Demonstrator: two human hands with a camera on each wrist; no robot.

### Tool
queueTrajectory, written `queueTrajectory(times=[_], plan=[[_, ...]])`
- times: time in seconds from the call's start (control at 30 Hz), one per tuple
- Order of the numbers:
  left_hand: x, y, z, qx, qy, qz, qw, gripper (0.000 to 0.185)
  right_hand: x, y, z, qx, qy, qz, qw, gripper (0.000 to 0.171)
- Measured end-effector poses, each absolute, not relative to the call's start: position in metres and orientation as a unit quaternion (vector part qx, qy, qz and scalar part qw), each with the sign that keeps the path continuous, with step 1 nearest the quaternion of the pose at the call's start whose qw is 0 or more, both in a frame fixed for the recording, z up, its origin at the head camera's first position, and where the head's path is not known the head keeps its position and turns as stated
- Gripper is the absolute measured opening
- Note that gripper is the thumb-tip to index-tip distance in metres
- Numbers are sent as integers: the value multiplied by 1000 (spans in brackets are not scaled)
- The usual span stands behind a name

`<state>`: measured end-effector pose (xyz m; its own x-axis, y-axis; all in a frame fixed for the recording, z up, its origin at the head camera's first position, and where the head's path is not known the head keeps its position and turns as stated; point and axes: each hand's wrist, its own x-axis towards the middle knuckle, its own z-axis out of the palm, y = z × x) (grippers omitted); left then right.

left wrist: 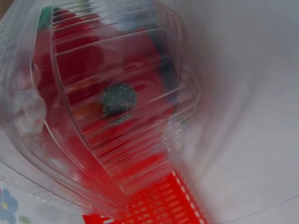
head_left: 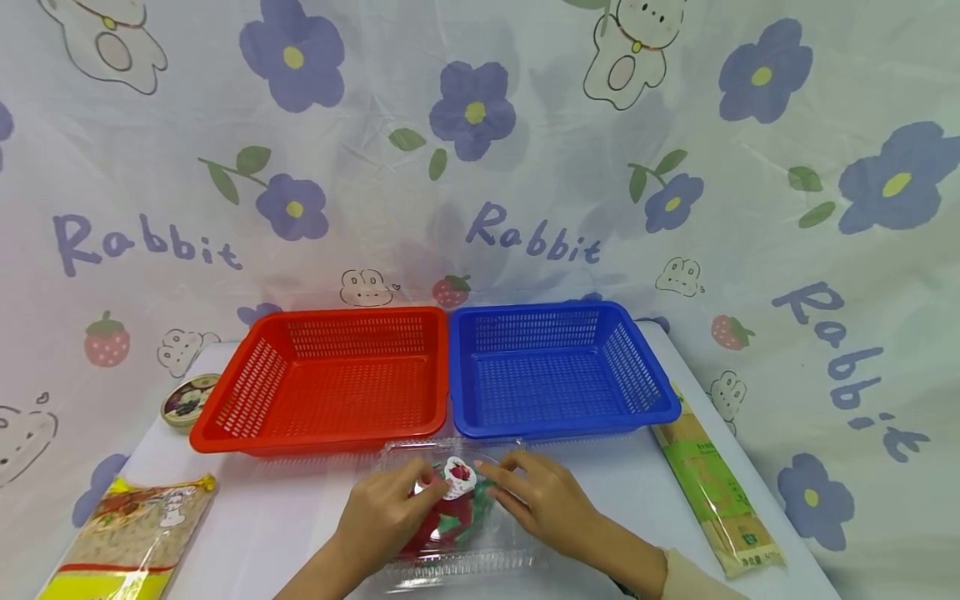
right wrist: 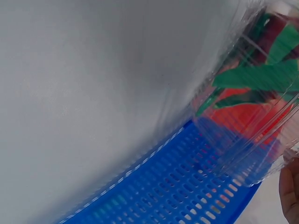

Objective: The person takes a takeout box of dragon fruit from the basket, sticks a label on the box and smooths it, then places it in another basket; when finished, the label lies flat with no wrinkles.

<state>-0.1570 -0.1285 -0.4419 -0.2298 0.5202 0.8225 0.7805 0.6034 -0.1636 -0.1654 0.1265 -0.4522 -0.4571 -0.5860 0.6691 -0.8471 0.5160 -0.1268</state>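
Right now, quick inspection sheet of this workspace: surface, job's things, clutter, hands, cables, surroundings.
Surface: white table, draped at the edges by the printed cloth.
Job's things: clear plastic clamshell box with red and green contents and a round sticker on its lid, lying at the near edge in front of both baskets.
Clutter: red basket and blue basket side by side, both holding nothing; round tin left of the red basket; flat yellow food pack near left; long green-labelled pack on the right.
Hands: left hand and right hand both rest on the box lid, fingertips near the sticker.
Cables: nothing seen.
Surroundings: backdrop cloth printed with flowers, rabbits and "Rabbit".
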Motion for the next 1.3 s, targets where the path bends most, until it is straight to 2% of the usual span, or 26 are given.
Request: queueTrajectory(times=[0.13,0.23,0.33,0.47,0.57,0.97,1.17,1.3], plan=[[-159,-129,-445,-415,-784,-138,442,39,-174,127,-453,413,-837,235,270,32],[-159,-129,-446,-412,-794,-133,426,36,-180,125,-451,395,-850,252,243,32],[-159,-128,-447,-415,-802,-131,409,40,-184,120,-448,382,-860,269,204,32],[-159,-128,-449,-420,-811,-132,387,26,-185,113,-448,378,-871,265,166,31],[-159,-129,-449,-419,-816,-130,375,14,-184,107,-450,382,-877,245,160,29],[-150,-127,-437,-410,-839,-99,345,25,-172,99,-461,368,-898,201,131,37],[-146,-132,-432,-408,-858,-91,298,23,-172,100,-464,366,-897,209,131,38],[-146,-141,-434,-389,-870,-146,268,22,-174,101,-466,374,-892,212,143,37]])
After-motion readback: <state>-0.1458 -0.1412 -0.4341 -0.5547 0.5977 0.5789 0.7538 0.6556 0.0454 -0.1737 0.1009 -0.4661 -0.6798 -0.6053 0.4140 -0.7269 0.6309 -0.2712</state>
